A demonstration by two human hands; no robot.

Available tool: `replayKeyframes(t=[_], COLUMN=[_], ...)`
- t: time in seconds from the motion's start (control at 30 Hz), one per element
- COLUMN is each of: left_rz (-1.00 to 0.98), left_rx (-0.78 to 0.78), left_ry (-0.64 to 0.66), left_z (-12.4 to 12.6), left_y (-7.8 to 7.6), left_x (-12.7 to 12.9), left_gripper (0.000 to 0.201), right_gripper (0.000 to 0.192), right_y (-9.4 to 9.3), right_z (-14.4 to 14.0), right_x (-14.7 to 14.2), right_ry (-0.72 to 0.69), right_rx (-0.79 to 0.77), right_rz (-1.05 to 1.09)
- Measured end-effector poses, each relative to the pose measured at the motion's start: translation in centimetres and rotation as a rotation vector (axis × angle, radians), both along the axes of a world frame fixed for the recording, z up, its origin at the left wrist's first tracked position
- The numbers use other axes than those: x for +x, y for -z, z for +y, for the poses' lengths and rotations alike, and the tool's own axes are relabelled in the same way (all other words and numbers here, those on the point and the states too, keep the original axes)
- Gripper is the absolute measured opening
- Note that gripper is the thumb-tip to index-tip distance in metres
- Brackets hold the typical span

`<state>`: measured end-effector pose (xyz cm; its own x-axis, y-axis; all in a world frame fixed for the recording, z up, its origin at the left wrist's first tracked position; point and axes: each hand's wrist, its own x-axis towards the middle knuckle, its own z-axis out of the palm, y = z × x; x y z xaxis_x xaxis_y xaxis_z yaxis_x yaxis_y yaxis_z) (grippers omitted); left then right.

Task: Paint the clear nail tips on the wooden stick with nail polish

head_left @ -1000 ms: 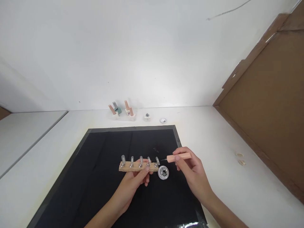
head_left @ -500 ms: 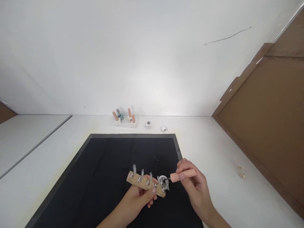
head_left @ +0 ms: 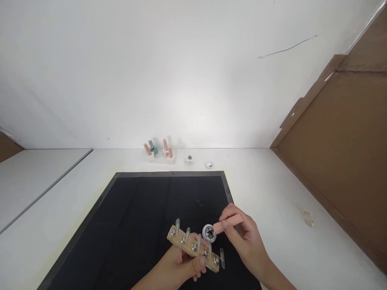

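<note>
My left hand (head_left: 184,266) is closed around a wooden strip (head_left: 191,246) that carries several silver balls and upright clear nail tips (head_left: 199,241). The tip at the right end (head_left: 222,258) leans outward beyond the strip. My right hand (head_left: 243,237) pinches the peach handle of a nail polish brush (head_left: 228,224). Its bristle end points left, over a small round silver cup (head_left: 209,233) with a dark, star-like inside. Whether the cup rests on the mat or on my left fingers, I cannot tell.
A black mat (head_left: 145,217) with grey edges covers the white table. Behind it stand several nail polish bottles (head_left: 170,156) in a clear tray, a square bottle (head_left: 189,160) and a small white dish (head_left: 209,164). Two pale oval pieces (head_left: 309,222) lie at right.
The wooden strip and my left hand have shifted down and right, away from the silver cup. The brush has moved slightly left, its tip at the cup.
</note>
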<state>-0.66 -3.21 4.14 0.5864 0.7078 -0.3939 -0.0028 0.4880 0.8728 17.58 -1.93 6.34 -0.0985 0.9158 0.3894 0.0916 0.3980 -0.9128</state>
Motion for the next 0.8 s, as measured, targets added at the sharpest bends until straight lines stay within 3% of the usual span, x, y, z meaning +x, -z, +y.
replayKeyframes(t=[0.1, 0.3, 0.57, 0.8], left_rz=[-0.002, -0.003, 0.014, 0.004], left_rx=[-0.009, 0.000, -0.034, -0.024], left_ry=[-0.009, -0.026, -0.041, -0.036], left_z=[0.00, 0.03, 0.06, 0.36], left_y=[-0.03, -0.10, 0.08, 0.54], left_x=[-0.06, 0.09, 0.22, 0.40], left_gripper=[0.047, 0.044, 0.043, 0.046], right_gripper=[0.021, 0.023, 0.017, 0.027], right_y=[-0.50, -0.87, -0.29, -0.09], right_z=[0.13, -0.28, 0.13, 0.11], right_x=[0.17, 0.23, 0.68, 0.49], right_ry=[0.020, -0.125, 0.044, -0.107], right_rx=[-0.003, 0.009, -0.069, -0.148], right_rz=[0.044, 0.065, 0.091, 0.078])
